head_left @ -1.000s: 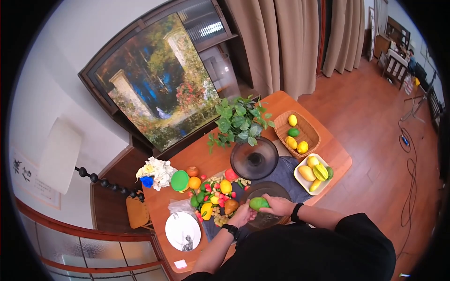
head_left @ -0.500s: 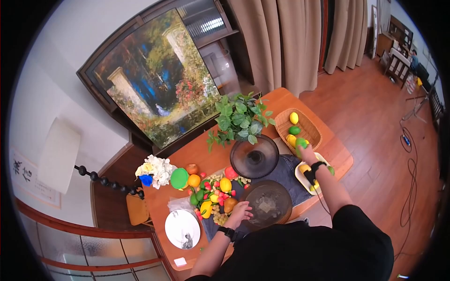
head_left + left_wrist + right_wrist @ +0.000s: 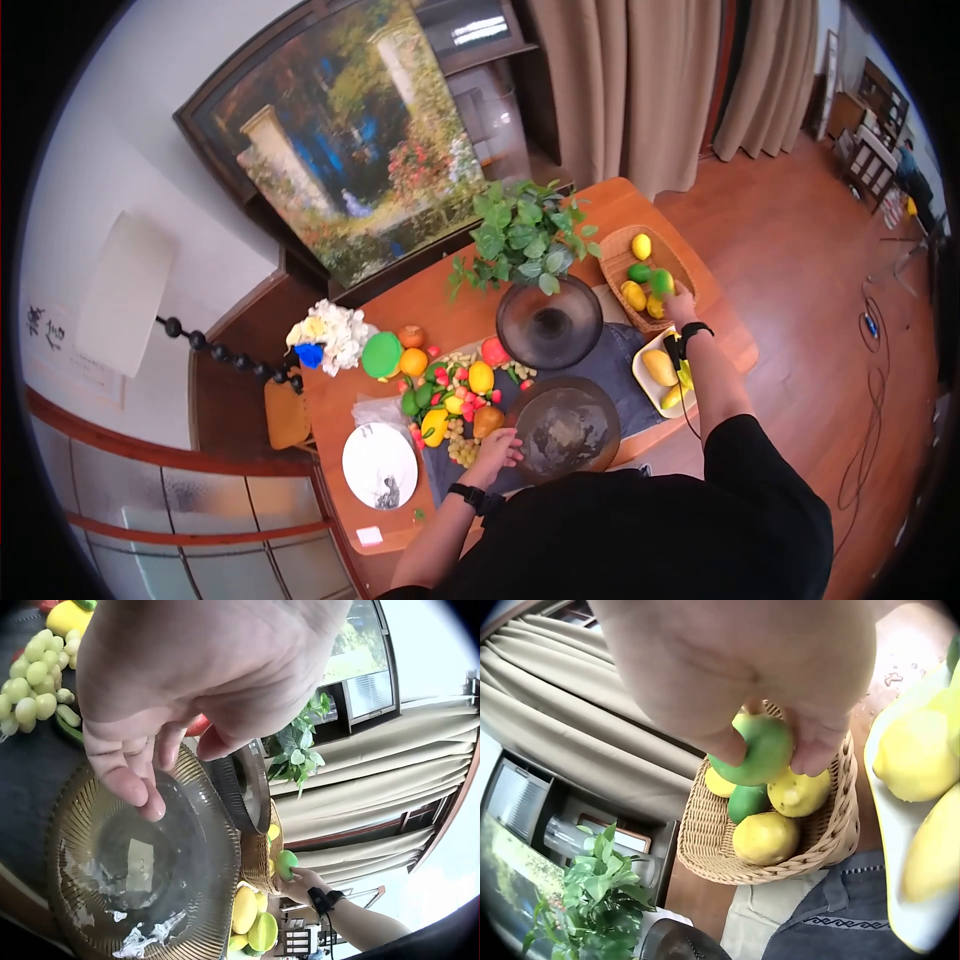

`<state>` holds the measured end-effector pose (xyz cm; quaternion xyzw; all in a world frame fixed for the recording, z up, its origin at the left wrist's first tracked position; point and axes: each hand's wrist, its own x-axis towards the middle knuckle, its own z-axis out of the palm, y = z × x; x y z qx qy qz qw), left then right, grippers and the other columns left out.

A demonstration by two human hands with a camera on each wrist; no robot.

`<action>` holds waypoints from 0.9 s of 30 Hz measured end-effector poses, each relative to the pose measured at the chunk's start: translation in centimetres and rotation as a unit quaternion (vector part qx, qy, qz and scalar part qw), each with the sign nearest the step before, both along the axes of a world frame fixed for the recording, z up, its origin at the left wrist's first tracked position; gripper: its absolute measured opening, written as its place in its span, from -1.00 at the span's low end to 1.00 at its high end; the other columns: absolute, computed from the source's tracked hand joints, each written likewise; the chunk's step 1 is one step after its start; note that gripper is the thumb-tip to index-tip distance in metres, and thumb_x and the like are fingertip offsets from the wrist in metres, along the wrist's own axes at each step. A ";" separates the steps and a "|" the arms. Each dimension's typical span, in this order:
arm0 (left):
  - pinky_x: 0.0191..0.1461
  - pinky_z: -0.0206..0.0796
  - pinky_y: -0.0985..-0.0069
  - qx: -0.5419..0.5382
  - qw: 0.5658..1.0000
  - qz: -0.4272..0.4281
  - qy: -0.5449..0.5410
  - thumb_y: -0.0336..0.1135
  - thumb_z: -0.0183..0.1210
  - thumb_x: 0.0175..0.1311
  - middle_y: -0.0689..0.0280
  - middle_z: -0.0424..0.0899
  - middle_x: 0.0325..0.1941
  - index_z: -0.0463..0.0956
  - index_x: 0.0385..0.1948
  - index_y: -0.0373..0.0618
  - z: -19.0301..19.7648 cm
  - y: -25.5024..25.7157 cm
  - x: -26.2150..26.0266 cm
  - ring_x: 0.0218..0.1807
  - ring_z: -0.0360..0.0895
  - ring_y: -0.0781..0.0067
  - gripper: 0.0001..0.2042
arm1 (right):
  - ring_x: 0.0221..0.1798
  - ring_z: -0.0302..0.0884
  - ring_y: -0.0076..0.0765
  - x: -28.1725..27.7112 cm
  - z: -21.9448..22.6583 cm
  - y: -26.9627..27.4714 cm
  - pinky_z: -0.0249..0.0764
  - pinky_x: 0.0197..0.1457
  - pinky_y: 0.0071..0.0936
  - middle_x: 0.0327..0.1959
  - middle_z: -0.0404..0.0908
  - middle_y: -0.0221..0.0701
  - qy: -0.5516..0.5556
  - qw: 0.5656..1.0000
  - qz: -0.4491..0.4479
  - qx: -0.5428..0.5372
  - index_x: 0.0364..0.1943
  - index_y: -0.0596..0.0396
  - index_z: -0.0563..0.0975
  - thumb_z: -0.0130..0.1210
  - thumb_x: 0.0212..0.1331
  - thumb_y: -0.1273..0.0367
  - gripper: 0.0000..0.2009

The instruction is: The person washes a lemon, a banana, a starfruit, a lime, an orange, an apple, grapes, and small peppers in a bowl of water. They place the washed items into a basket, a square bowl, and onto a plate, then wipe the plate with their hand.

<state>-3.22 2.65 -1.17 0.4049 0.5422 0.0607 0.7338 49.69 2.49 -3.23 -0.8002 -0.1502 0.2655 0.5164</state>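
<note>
My right hand [image 3: 682,304] pinches a green mango [image 3: 759,756] between thumb and fingers, above the wicker basket [image 3: 709,859]. Lemons [image 3: 766,838] and a smaller green fruit [image 3: 747,801] lie in the basket below it. My left hand [image 3: 495,456] hangs with loose fingers over the left rim of a ribbed glass bowl [image 3: 191,825], holding nothing. Clear water fills part of this bowl, and a pale square patch [image 3: 140,864] shows in its middle. Just behind the bowl stands a dark dish [image 3: 550,322].
A pale tray [image 3: 684,406] with yellow fruit stands near my right forearm. Left of the bowl lie grapes [image 3: 34,679], a pear [image 3: 488,420] and other fruit. A white plate [image 3: 375,455] sits at the left, a leafy plant [image 3: 525,235] at the back.
Both hands were on the mango over the bowl. My right hand has carried it right and over the basket, while my left has let go and stayed by the bowl.
</note>
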 end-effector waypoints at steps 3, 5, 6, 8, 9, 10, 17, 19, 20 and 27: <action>-0.30 0.42 0.56 0.012 1.000 0.003 0.000 -0.23 -0.09 0.46 0.19 0.57 -0.01 0.34 0.20 -0.16 0.3 -0.4 -0.3 -0.33 0.60 0.45 -0.64 | -0.45 0.51 -0.50 2.3 -3.3 0.6 0.44 -0.48 -0.51 -0.28 0.60 -0.29 -0.001 1.000 0.009 0.016 0.31 0.19 0.34 0.07 0.22 0.42 -0.47; -0.37 0.39 0.56 0.043 0.999 -0.021 0.011 -0.18 -0.07 0.45 0.23 0.58 -0.10 0.39 0.14 -0.17 0.2 -0.4 0.1 -0.40 0.58 0.50 -0.65 | -0.46 0.51 -0.51 2.9 -4.7 1.1 0.43 -0.48 -0.54 -0.32 0.60 -0.29 -0.016 0.997 -0.036 0.071 0.29 0.25 0.34 0.04 0.24 0.44 -0.50; -0.38 0.38 0.56 0.051 0.998 -0.029 0.010 -0.17 -0.07 0.44 0.23 0.58 -0.08 0.39 0.14 -0.17 0.2 -0.3 0.0 -0.41 0.57 0.51 -0.63 | -0.46 0.51 -0.51 2.1 -3.1 1.0 0.44 -0.47 -0.57 -0.33 0.60 -0.31 -0.001 0.998 -0.023 0.059 0.28 0.29 0.35 0.01 0.26 0.44 -0.52; -0.38 0.38 0.56 0.068 0.997 -0.017 0.014 -0.21 -0.03 0.41 0.24 0.60 -0.13 0.43 0.09 -0.18 0.0 -0.4 -0.1 -0.40 0.58 0.52 -0.66 | -0.42 0.56 -0.49 1.2 -1.0 0.8 0.46 -0.46 -0.57 -0.33 0.60 -0.32 0.030 0.999 0.004 0.032 0.25 0.21 0.39 -0.01 0.26 0.43 -0.56; -0.38 0.39 0.56 0.088 0.996 -0.013 0.018 -0.25 0.01 0.38 0.24 0.62 -0.18 0.47 0.05 -0.19 -0.1 -0.1 0.0 -0.38 0.59 0.52 -0.69 | -0.41 0.58 -0.49 0.5 0.3 0.7 0.46 -0.45 -0.56 -0.34 0.60 -0.33 0.034 0.999 0.013 0.001 0.21 0.18 0.43 -0.01 0.27 0.43 -0.59; -0.38 0.39 0.56 0.090 0.996 -0.009 0.017 -0.25 0.01 0.38 0.24 0.62 -0.18 0.47 0.05 -0.19 0.0 0.3 -0.1 -0.38 0.59 0.52 -0.69 | -0.41 0.58 -0.49 -0.1 0.8 0.8 0.46 -0.45 -0.56 -0.34 0.60 -0.33 0.033 0.999 0.016 0.003 0.21 0.18 0.43 -0.01 0.27 0.43 -0.59; -0.16 0.46 0.24 0.435 0.870 0.091 0.214 -0.42 0.17 0.09 0.05 0.67 -0.40 0.58 -0.29 -0.27 -4.5 3.8 -2.9 -0.30 0.63 0.06 -0.82 | -0.36 0.58 -0.52 -8.1 1.8 -2.8 0.48 -0.37 -0.57 -0.25 0.59 -0.37 0.037 0.985 0.136 0.095 0.05 0.14 0.50 0.03 0.27 0.43 -0.72; -0.14 0.45 0.21 0.457 0.857 0.037 0.234 -0.42 0.14 0.10 0.06 0.66 -0.41 0.58 -0.32 -0.26 -4.4 5.3 -3.0 -0.28 0.61 0.03 -0.84 | -0.35 0.57 -0.56 -12.9 3.3 -4.9 0.47 -0.32 -0.60 -0.24 0.59 -0.39 0.018 0.976 0.168 0.136 0.03 0.14 0.50 0.01 0.31 0.43 -0.75; -0.08 0.43 0.15 0.455 0.862 0.008 0.222 -0.41 0.14 0.10 -0.02 0.62 -0.30 0.55 -0.27 -0.25 -4.8 6.3 -2.8 -0.20 0.58 -0.08 -0.82 | -0.35 0.56 -0.55 -15.4 4.4 -5.7 0.48 -0.31 -0.59 -0.25 0.59 -0.39 0.020 0.976 0.178 0.120 0.02 0.16 0.49 0.00 0.32 0.44 -0.77; 0.11 0.40 0.11 0.575 0.746 -0.175 0.287 -0.42 0.16 0.12 -0.09 0.42 0.07 0.35 0.08 -0.18 -0.5 11.0 1.6 0.12 0.46 -0.15 -0.57 | -0.31 0.61 -0.42 -24.7 3.7 -10.9 0.55 -0.18 -0.43 -0.26 0.64 -0.33 -0.065 0.926 0.368 0.059 -0.01 0.15 0.53 0.04 0.26 0.44 -0.75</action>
